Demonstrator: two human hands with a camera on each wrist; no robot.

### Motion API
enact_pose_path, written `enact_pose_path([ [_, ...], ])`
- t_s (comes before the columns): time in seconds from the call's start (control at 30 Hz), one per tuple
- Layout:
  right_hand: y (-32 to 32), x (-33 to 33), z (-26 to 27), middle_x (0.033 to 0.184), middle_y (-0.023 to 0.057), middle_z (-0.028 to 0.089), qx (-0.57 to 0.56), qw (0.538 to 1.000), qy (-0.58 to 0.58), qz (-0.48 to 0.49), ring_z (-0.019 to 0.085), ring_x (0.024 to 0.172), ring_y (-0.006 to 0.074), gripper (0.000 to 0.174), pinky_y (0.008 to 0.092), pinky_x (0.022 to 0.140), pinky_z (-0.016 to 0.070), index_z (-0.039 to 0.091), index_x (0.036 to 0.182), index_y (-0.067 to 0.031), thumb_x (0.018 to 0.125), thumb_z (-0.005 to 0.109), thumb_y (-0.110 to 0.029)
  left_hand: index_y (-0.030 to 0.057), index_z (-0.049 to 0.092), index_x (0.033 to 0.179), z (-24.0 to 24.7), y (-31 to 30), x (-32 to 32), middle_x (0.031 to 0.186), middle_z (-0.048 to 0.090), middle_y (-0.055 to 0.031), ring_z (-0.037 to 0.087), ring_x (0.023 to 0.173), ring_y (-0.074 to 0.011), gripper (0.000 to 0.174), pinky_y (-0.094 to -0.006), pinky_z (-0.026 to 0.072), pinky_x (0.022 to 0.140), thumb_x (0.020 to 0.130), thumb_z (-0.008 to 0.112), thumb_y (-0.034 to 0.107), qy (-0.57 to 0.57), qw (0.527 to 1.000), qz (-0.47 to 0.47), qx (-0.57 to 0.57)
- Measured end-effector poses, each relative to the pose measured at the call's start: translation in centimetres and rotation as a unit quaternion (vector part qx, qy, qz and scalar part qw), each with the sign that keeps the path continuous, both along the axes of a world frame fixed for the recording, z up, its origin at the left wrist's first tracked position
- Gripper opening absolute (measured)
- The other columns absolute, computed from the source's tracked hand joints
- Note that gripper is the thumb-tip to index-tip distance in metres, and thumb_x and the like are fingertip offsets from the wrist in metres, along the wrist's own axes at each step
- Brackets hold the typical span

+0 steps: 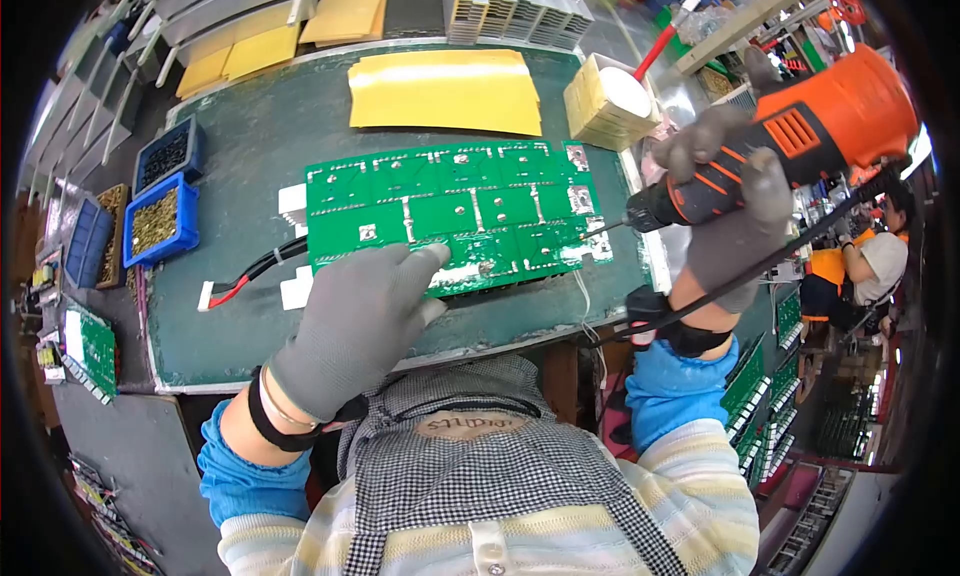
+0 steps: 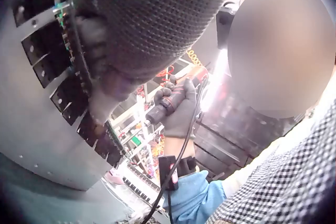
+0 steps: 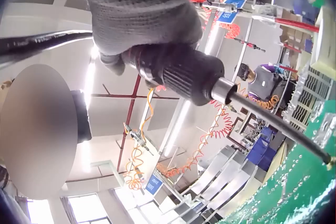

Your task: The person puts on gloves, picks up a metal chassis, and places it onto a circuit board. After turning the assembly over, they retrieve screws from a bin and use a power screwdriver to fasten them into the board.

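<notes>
Centrally on the table (image 1: 235,321): one board (image 1: 440,214), right end at the bit (image 1: 612,225) of a driver (image 1: 862,101) my right hand (image 1: 742,234) grips; my left hand (image 1: 362,321), index and thumb spread, rests near-left, presumably for steadiness.

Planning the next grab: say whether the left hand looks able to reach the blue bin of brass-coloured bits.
Probably yes: the left hand seems only to rest on the board, and the open-topped bin lies leftward, just low wires between.
</notes>
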State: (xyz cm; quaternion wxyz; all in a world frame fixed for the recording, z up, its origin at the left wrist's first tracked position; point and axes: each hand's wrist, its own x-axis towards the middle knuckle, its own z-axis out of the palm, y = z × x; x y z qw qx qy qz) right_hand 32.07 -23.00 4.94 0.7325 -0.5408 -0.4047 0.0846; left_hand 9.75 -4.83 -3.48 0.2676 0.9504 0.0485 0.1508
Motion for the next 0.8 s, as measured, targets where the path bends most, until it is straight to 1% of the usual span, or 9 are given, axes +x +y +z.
enact_pose_path([
  [0.07, -1.0, -0.5, 1.1, 0.083, 0.01, 0.052, 0.045, 0.998, 0.015, 0.035, 0.052, 0.071, 0.0201, 0.047, 0.0359, 0.067, 0.044, 0.048, 0.1, 0.0029, 0.082, 0.061, -0.038, 0.0035, 0.058, 0.119, 1.4, 0.2, -0.4, 0.077, 0.056, -0.0089, 0.055, 0.067, -0.0224, 0.051, -0.0325, 0.0451, 0.062, 0.072, 0.075, 0.014, 0.033, 0.995, 0.004, -0.096],
  [0.1, -1.8, 0.2, 2.0, 0.083, 0.0091, 0.05, 0.06, 0.991, 0.009, 0.121, 0.051, 0.073, 0.0194, 0.049, 0.036, 0.071, 0.0418, 0.049, 0.098, 0.0018, 0.078, 0.066, -0.039, 0.0033, 0.057, 0.12, 2.1, 0.2, -0.6, 0.077, 0.054, -0.0074, 0.052, 0.065, -0.0199, 0.053, -0.03, 0.0444, 0.062, 0.072, 0.076, 0.012, 0.048, 0.988, 0.009, -0.144],
  [0.13, -1.9, -0.3, 2.6, 0.083, 0.0079, 0.051, 0.101, 0.982, 0.006, 0.16, 0.052, 0.073, 0.0197, 0.051, 0.0365, 0.071, 0.042, 0.048, 0.1, -0.0005, 0.078, 0.067, -0.042, 0.0033, 0.053, 0.127, 2.4, 0.3, -0.7, 0.081, 0.05, -0.0007, 0.043, 0.066, -0.0118, 0.061, -0.0234, 0.0406, 0.064, 0.071, 0.078, 0.011, 0.075, 0.974, -0.005, -0.216],
  [0.2, -2.0, -1.4, 3.8, 0.081, 0.0053, 0.053, 0.177, 0.953, 0.002, 0.247, 0.053, 0.072, 0.0205, 0.056, 0.0376, 0.072, 0.0424, 0.046, 0.105, -0.0052, 0.077, 0.069, -0.048, 0.0038, 0.051, 0.13, 3.1, -0.4, -0.7, 0.086, 0.05, 0.0019, 0.042, 0.071, -0.0089, 0.065, -0.0219, 0.0399, 0.066, 0.071, 0.079, 0.011, 0.06, 0.933, -0.04, -0.353],
  [0.3, -1.0, -5.5, 3.1, 0.081, 0.0034, 0.05, 0.236, 0.94, 0.011, 0.247, 0.052, 0.068, 0.0155, 0.076, 0.0329, 0.069, 0.0407, 0.034, 0.131, 0.0021, 0.078, 0.07, -0.04, 0.0009, 0.045, 0.135, 2.4, -1.3, -0.2, 0.093, 0.049, 0.0037, 0.042, 0.079, -0.0058, 0.073, -0.0205, 0.04, 0.075, 0.072, 0.08, 0.01, 0.062, 0.878, -0.095, -0.466],
  [0.37, -0.6, -7.1, 2.8, 0.08, 0.0027, 0.049, 0.229, 0.946, 0.015, 0.23, 0.052, 0.067, 0.0143, 0.083, 0.0316, 0.069, 0.0411, 0.031, 0.14, 0.0036, 0.08, 0.07, -0.038, -0.0013, 0.044, 0.136, 1.2, -1.9, 0.0, 0.094, 0.049, 0.0028, 0.042, 0.08, -0.0057, 0.074, -0.0206, 0.0405, 0.078, 0.072, 0.079, 0.009, 0.049, 0.851, -0.126, -0.508],
  [0.5, -0.1, -9.5, 1.8, 0.08, 0.0037, 0.051, 0.181, 0.968, 0.038, 0.168, 0.055, 0.07, 0.0163, 0.081, 0.0341, 0.072, 0.0449, 0.027, 0.143, 0.0001, 0.084, 0.066, -0.039, -0.0043, 0.042, 0.136, 2.0, -2.2, -1.0, 0.097, 0.051, 0.0004, 0.048, 0.086, -0.0063, 0.065, -0.0229, 0.0434, 0.084, 0.079, 0.073, 0.006, 0.082, 0.849, -0.136, -0.505],
  [0.6, -0.3, -9.7, 1.6, 0.08, 0.004, 0.05, 0.198, 0.966, 0.028, 0.163, 0.055, 0.069, 0.0163, 0.081, 0.0353, 0.072, 0.0452, 0.027, 0.142, 0.0001, 0.084, 0.066, -0.039, -0.0024, 0.049, 0.131, 1.8, -2.3, -1.6, 0.098, 0.057, -0.0008, 0.053, 0.089, -0.0077, 0.05, -0.0245, 0.0452, 0.084, 0.084, 0.067, 0.006, 0.087, 0.828, -0.102, -0.545],
  [0.8, -0.9, -9.8, 1.8, 0.082, 0.0061, 0.053, 0.227, 0.964, 0.007, 0.136, 0.056, 0.065, 0.0187, 0.086, 0.0415, 0.073, 0.0473, 0.024, 0.146, -0.0051, 0.083, 0.067, -0.046, 0.0003, 0.065, 0.112, 1.2, -2.3, -2.4, 0.092, 0.066, -0.0046, 0.059, 0.088, -0.01, 0.025, -0.0266, 0.0475, 0.081, 0.089, 0.061, 0.01, 0.033, 0.899, -0.052, -0.433],
])
